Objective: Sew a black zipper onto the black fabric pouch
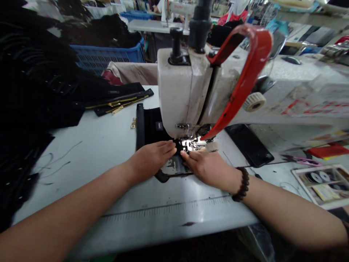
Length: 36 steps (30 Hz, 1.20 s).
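Observation:
A black fabric piece (151,125) with a small label and a dark strip along its left edge lies under the sewing machine head (180,91). My left hand (155,156) rests flat on its near part, fingers stretched toward the needle area. On the other side, my right hand (201,163) lies low beside the metal presser foot (189,145), its fingertips pointing left at the fabric. Both hands appear to press from above rather than grip. A gold zipper pull (133,123) sticks out at the fabric's left edge. The needle's tip cannot be made out.
Black pieces with gold zippers (120,102) lie at the back left, beside a tall dark pile (35,72). A black phone (249,145), pink-handled snips (305,161) and a bobbin tray (323,185) are on the right. A red lever (245,80) juts from the machine. Behind stands a blue crate (106,56).

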Motion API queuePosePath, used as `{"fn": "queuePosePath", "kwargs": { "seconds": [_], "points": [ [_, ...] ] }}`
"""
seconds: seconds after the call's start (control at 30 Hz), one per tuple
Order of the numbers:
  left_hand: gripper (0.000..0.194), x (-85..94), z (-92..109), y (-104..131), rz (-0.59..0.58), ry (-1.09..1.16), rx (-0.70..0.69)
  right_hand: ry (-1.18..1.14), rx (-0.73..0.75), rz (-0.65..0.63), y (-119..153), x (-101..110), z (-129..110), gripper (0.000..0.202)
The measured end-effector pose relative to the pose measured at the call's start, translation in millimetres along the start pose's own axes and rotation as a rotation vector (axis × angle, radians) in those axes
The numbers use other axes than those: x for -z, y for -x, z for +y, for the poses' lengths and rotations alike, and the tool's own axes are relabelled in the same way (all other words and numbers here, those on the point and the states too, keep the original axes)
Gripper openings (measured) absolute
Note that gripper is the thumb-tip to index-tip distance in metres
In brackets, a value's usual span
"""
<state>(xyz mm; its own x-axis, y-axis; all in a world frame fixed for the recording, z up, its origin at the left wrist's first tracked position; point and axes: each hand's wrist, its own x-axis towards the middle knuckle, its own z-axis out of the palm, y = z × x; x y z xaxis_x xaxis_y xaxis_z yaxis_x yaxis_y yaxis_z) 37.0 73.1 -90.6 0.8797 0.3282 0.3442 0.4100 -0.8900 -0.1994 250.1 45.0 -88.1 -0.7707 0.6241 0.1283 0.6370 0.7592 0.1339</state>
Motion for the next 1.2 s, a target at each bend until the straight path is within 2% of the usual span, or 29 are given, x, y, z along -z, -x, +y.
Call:
{"fn": "queuePosePath", "kwargs": {
  "seconds": [0.33,0.67,0.83,0.93,1.03,1.1,1.2],
  "points": [
    [0.029,-6.3,-11.6,-8.6,-0.231,-0.079,0.073,-0.063,-0.050,0.017,-0.4,-2.1,-2.5,0.031],
    [0.027,-5.8,-13.3,-11.7,-0.247,-0.023,0.152,-0.067,-0.053,0.039,-0.6,-3.6,-2.3,0.031],
    [0.026,2.6,-12.9,-20.5,-0.321,0.001,0.228,-0.088,-0.074,0.042,-0.7,-4.0,-1.8,0.029],
    [0.017,21.3,-3.8,-24.8,-0.374,0.030,0.251,-0.138,-0.082,0.055,1.0,-0.7,-0.1,0.026],
    [0.020,44.3,16.2,-18.9,-0.385,0.206,0.235,-0.186,-0.072,0.121,5.1,3.9,3.5,0.026],
    [0.037,54.1,32.7,-9.3,-0.382,0.319,0.249,-0.219,-0.038,0.166,8.0,6.0,6.8,0.027],
    [0.067,54.9,55.4,5.6,-0.351,0.322,0.279,-0.279,0.082,0.156,10.6,7.1,11.8,0.027]
  ]
}}
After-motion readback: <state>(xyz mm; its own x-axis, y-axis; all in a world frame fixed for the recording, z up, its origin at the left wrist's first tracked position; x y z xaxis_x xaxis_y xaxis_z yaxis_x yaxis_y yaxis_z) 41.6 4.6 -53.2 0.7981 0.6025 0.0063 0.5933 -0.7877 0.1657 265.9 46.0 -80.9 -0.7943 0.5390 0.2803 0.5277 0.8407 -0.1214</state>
